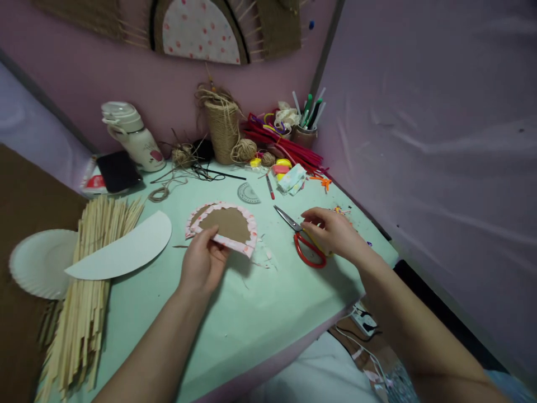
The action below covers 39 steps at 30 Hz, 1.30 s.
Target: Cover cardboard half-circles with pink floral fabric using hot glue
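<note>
My left hand (pixel 203 260) is closed on a half-round piece of brown cardboard (pixel 230 224), its thumb lying over the lower edge. Pink-spotted white material is folded round the cardboard's rim, and a second edged layer shows behind it at the left. To the right, scissors (pixel 309 251) with red handles point their blades up and left, slightly parted. My right hand (pixel 329 228) has its fingers curled at the scissors' handle, hiding part of it. Something yellow shows beneath that hand. Small scraps (pixel 266 257) lie between my hands.
A bundle of thin wooden sticks (pixel 88 319), a white curved card (pixel 126 252) and a white plate (pixel 39 263) lie left. A bottle (pixel 136 137), twine spool (pixel 223 131), red pipe cleaners (pixel 289 146) and pen cup (pixel 305 136) stand behind, with a protractor (pixel 249 193) nearer.
</note>
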Motion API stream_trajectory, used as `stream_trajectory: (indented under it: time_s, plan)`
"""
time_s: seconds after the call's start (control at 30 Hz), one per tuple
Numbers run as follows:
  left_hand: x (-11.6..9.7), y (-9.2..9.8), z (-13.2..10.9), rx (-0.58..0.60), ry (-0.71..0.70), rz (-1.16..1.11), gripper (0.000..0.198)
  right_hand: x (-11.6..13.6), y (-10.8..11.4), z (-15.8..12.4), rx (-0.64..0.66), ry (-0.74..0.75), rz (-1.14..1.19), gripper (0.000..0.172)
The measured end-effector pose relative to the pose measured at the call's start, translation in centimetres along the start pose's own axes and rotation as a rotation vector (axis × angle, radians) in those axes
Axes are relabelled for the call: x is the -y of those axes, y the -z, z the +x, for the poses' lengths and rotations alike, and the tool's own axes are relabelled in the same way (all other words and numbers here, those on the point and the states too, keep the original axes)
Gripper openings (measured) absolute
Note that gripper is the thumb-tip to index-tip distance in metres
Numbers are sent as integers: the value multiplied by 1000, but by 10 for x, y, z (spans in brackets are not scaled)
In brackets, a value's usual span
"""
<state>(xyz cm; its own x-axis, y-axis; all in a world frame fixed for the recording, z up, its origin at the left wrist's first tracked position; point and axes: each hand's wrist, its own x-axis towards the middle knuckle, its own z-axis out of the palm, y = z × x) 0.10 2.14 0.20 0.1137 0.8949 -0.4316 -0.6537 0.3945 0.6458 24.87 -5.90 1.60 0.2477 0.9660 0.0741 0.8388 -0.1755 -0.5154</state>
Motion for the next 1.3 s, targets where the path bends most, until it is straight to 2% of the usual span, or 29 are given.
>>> stream_trajectory:
  time_s: [0.07, 0.17, 0.23, 0.4, 0.47, 0.63, 0.8, 0.9, 1.0, 1.1, 1.2, 1.3]
  plan:
    - [-8, 1, 5, -61, -25, -30, 24, 0, 4, 5, 56, 24, -136, 22]
    - [-16, 2, 9, -46, -72, -55, 24, 5, 4, 1, 121, 36, -257, 22]
    - [-21, 4, 11, -20, -108, -67, 25, 11, -1, -6, 152, 70, -262, 19]
    - [-29, 8, 17, -24, -137, -63, 22, 32, -27, -16, 263, 269, -122, 16]
    - [-30, 9, 19, -48, -126, -69, 21, 38, -36, -11, 271, 313, -102, 21]
    - [-30, 8, 19, -63, -72, -55, 23, 47, -53, 14, 177, 311, -99, 26]
    - [-26, 8, 18, -51, -48, -31, 24, 55, -71, 33, 325, 318, -198, 5]
    - [-25, 9, 18, -71, -36, -31, 24, 56, -69, 32, 309, 336, -208, 15]
    - [-25, 10, 18, -93, -36, -40, 24, 48, -54, 19, 123, 340, -198, 25]
    - [-25, 12, 19, -111, -45, -42, 25, 25, -37, -1, -19, 235, -285, 28]
    - [-25, 14, 20, -99, -51, -34, 25, 0, -31, -21, 41, 127, -424, 25]
    - [-24, 14, 19, -94, -37, -18, 22, -16, -36, -31, 96, 59, -477, 21]
